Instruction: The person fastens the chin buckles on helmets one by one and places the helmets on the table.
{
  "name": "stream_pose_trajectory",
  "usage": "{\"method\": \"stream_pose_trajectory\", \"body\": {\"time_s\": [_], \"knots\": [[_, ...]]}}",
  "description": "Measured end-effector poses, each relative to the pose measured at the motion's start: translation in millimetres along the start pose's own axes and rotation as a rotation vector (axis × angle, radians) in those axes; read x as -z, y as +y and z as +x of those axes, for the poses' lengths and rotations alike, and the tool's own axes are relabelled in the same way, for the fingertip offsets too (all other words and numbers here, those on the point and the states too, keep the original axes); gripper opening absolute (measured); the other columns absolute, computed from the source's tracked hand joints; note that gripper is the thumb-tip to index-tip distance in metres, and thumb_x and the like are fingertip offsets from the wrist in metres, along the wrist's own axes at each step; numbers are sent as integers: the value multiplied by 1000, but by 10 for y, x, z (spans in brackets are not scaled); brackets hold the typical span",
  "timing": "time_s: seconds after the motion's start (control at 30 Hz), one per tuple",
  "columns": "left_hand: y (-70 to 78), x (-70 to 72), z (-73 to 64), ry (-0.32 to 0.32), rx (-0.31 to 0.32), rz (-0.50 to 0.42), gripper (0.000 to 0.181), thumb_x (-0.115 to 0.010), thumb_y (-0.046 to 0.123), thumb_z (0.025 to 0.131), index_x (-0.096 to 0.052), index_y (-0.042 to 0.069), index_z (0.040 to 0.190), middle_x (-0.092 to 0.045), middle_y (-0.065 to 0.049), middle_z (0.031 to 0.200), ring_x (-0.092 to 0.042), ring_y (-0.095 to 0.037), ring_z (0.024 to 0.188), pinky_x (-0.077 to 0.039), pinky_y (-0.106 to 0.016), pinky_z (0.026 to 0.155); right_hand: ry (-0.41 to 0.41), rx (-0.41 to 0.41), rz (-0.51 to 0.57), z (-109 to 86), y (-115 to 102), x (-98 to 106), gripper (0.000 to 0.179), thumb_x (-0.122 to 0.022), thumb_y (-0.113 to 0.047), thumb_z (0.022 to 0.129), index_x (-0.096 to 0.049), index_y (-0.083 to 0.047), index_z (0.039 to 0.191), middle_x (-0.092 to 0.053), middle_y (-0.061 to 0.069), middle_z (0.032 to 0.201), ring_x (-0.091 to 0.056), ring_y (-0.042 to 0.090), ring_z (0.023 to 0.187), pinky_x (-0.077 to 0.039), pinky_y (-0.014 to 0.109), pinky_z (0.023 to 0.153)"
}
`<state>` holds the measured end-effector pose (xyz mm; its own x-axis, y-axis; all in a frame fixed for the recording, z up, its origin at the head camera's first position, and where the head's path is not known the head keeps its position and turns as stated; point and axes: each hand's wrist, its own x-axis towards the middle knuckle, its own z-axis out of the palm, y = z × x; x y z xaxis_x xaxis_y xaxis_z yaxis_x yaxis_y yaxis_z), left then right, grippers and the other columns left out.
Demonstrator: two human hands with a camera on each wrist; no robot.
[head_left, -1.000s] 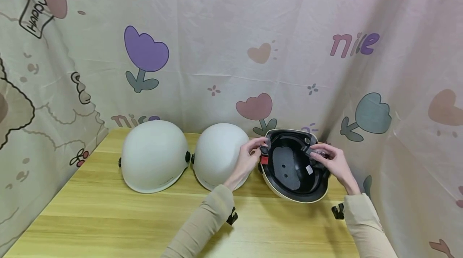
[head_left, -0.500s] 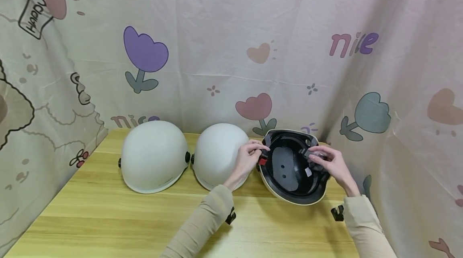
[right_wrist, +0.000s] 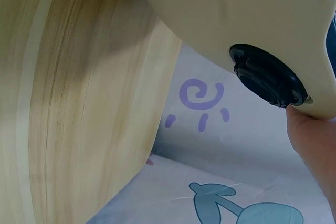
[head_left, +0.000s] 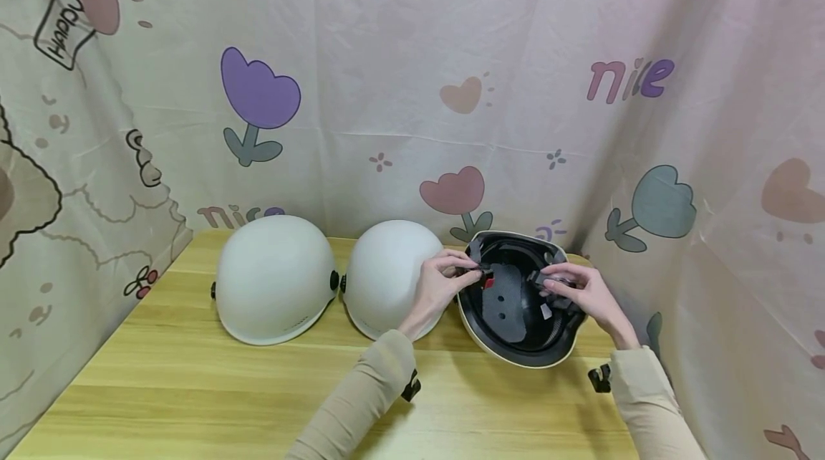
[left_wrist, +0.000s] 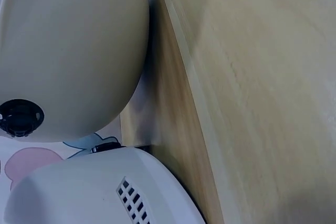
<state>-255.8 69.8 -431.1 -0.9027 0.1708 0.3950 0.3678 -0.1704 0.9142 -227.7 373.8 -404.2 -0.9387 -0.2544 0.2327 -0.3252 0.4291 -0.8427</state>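
An upturned cream helmet [head_left: 503,313] lies at the right of the table, its black lining facing up. At its left rim, my left hand [head_left: 438,291] pinches a dark strap end with a red-marked buckle [head_left: 488,281], held over the opening. My right hand [head_left: 591,295] reaches over the right rim and pinches the other dark strap end [head_left: 537,279]. A gap separates the two ends. In the right wrist view, part of my right hand [right_wrist: 315,142] shows beside the shell's black round side knob [right_wrist: 268,77]. The left wrist view shows the helmet's outer shell [left_wrist: 73,51] but hides my left hand.
Two more pale helmets, one at the left [head_left: 277,281] and one in the middle [head_left: 389,274], sit dome up along the back of the wooden table [head_left: 213,395]. The middle one is right behind my left hand. A patterned curtain [head_left: 361,73] hangs behind and at both sides.
My left hand has brought the red-marked buckle from the left rim inward over the opening. My right hand has shifted slightly left with its strap end. The helmet has tilted a little.
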Motion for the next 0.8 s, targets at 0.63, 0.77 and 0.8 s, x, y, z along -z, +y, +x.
{"method": "stream_pose_trajectory", "body": {"time_s": [0.63, 0.77, 0.8], "knots": [[-55, -114, 10, 1, -335, 592, 27, -65, 9, 94, -61, 6, 121, -71, -13, 111, -70, -23, 104, -49, -39, 105, -42, -31, -111, 2, -77, 22, 28, -74, -14, 91, -68, -2, 116, -69, -13, 107, -65, 0, 99, -53, 17, 82], [-78, -107, 28, -49, -488, 786, 38, -59, 6, 98, -62, 9, 135, -73, -6, 107, -68, -20, 100, -49, -38, 104, -66, 3, -83, 20, -84, 13, 29, -72, -9, 92, -67, 0, 119, -70, -14, 107, -68, 1, 96, -58, 19, 80], [-79, -105, 30, -58, -512, 814, 36, -58, 5, 98, -64, 10, 133, -73, -5, 107, -68, -19, 98, -49, -37, 103, -73, 7, -74, 21, -85, 8, 29, -71, -7, 92, -66, 1, 120, -69, -15, 108, -69, 0, 95, -59, 20, 79]]}}
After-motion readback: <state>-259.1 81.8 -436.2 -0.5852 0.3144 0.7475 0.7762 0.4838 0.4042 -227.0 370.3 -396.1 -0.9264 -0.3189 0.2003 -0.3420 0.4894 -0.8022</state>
